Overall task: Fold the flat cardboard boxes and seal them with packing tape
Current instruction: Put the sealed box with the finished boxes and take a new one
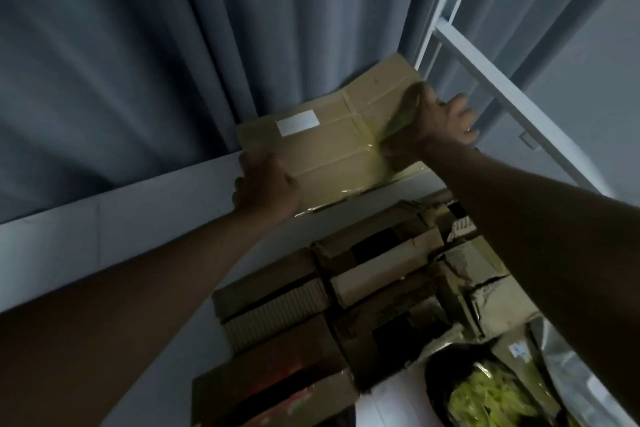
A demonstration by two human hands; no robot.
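Note:
A taped brown cardboard box (pixel 332 139) with a white label sits high up against the grey curtain, above a white ledge. Clear yellowish tape runs along its near edge and up its right part. My left hand (pixel 265 189) grips the box's near left corner. My right hand (pixel 438 121) holds a roll of packing tape (pixel 403 111) pressed flat against the box's right side, with its fingers spread past the box edge.
A stack of assorted cardboard boxes (pixel 346 291) fills the space below. A white ledge (pixel 114 222) runs across at left. A white metal frame (pixel 491 80) rises at right. A dark bag with green contents (pixel 485 395) lies at bottom right.

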